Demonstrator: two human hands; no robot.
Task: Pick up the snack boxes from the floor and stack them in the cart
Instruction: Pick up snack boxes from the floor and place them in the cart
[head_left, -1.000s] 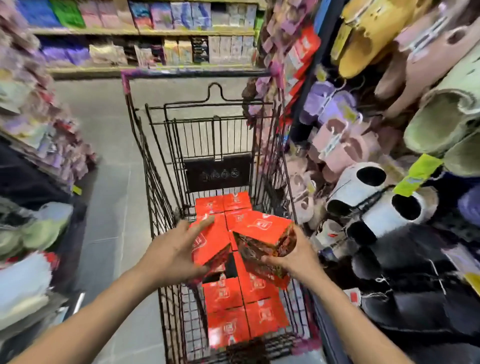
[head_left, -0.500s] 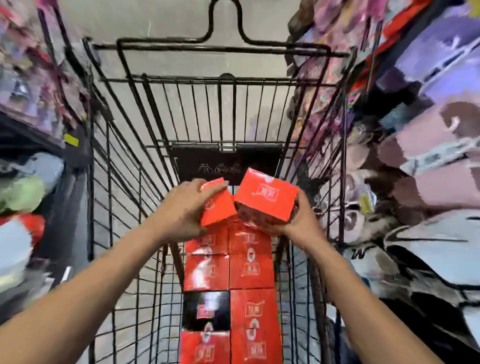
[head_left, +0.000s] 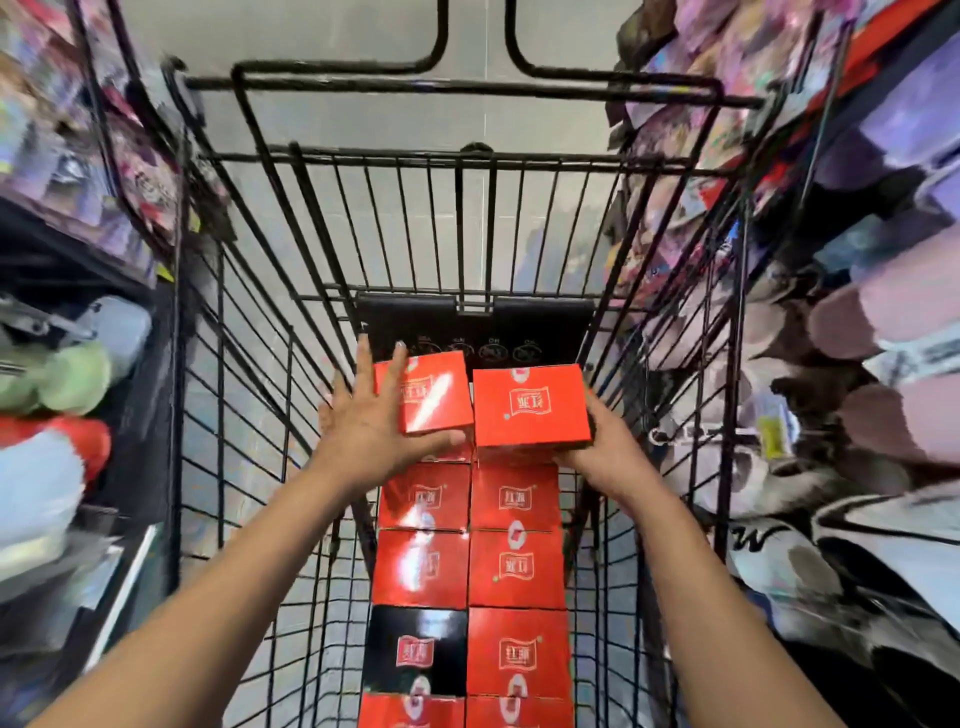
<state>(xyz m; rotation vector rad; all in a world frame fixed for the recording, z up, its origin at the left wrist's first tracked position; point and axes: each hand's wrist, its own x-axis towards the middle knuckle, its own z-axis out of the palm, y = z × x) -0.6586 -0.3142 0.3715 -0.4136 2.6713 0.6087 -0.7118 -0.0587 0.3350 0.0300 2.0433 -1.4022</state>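
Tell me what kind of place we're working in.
Most likely a retail shop aisle: a wire shopping cart loaded with red snack boxes, slippers hanging on the right rack, and blurred packaged goods on the left shelves.

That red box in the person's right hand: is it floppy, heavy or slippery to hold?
Probably stiff: the red box shows flat faces and sharp corners. Likely light, since the right hand alone carries it. Perhaps slippery: the similar stacked boxes show glossy glare.
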